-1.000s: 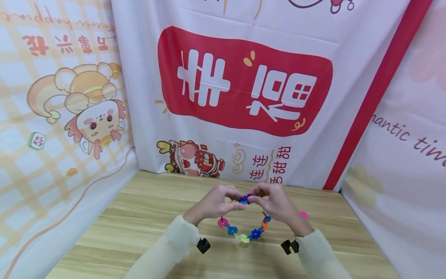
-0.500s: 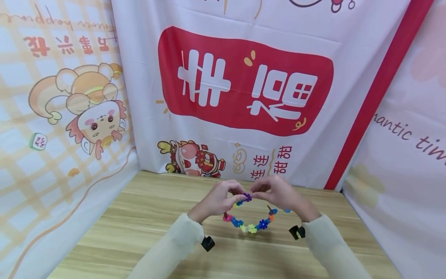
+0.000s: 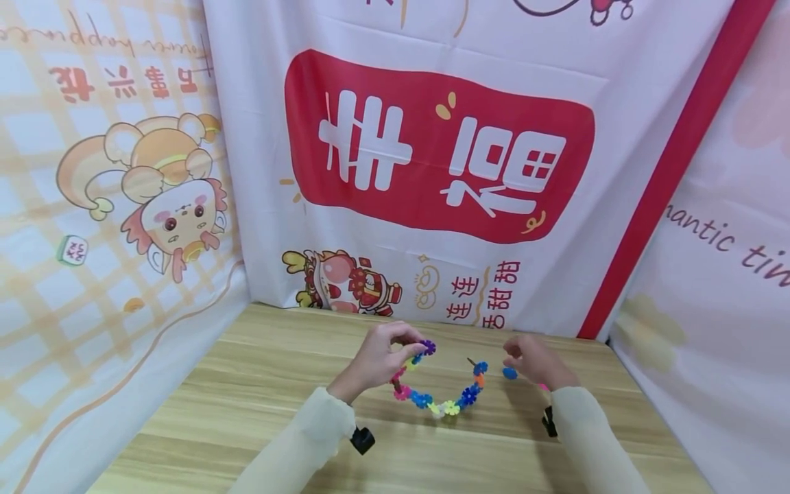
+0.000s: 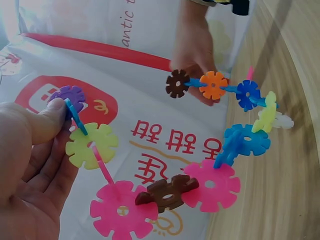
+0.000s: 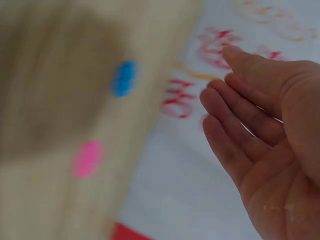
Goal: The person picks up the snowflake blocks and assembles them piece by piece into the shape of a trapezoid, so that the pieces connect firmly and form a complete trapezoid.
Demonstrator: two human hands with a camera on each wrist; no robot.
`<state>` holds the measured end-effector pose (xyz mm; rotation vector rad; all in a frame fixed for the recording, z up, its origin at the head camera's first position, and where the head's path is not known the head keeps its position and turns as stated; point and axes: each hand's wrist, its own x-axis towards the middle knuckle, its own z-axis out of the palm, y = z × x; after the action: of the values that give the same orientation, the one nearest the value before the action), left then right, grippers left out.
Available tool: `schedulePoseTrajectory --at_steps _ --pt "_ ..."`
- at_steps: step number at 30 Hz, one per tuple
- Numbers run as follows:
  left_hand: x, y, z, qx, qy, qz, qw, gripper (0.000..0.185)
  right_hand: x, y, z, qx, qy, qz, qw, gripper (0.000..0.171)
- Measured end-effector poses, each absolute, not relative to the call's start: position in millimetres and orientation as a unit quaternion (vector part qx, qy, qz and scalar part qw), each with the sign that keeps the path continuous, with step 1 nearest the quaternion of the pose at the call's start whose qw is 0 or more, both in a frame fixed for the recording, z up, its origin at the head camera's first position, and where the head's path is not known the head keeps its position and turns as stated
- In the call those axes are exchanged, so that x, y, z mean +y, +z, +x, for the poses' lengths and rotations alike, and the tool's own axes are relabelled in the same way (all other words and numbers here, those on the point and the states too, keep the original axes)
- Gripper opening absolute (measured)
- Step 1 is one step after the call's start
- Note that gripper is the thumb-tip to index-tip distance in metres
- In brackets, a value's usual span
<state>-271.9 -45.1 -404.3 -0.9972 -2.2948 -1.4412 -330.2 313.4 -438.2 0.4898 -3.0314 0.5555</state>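
Currently the left hand [image 3: 376, 360] pinches the purple end of the chain [image 3: 441, 398], thumb pressed on that piece [image 4: 70, 97]. From there the chain hangs in a U above the table [image 3: 247, 405]; its lowest links may touch the wood, hard to tell. The far end, a brown piece [image 4: 177, 83], sticks up free. The right hand [image 3: 533, 363] is off the chain with fingers [image 5: 240, 125] straight and relaxed, holding nothing. It sits just beside a loose blue piece [image 3: 509, 373]; a pink one [image 3: 543, 387] lies close under the wrist.

Risks, judged:
- Single pinch at one end carries the whole chain, so a slot joint may pop under sag or twist.
- Free end swings; realigning slots gets fiddly.
- A flat hand could nudge the blue piece away instead of picking it.
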Motion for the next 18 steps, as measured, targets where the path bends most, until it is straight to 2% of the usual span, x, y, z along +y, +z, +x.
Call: schedulePoseTrajectory --at_steps 4,10,18 --pt "-46 -408 -273 -0.774 -0.517 -0.34 0.135 0.007 327 -470 -340 -0.973 0.175 0.15 0.021 0.031" --pt "-46 -414 -275 -0.765 -0.535 -0.335 0.13 0.006 337 -500 -343 -0.97 0.208 0.123 0.02 0.024" --pt "-46 -416 -276 -0.773 -0.538 -0.316 0.12 0.005 336 -501 -342 -0.965 0.24 0.107 0.015 0.013"
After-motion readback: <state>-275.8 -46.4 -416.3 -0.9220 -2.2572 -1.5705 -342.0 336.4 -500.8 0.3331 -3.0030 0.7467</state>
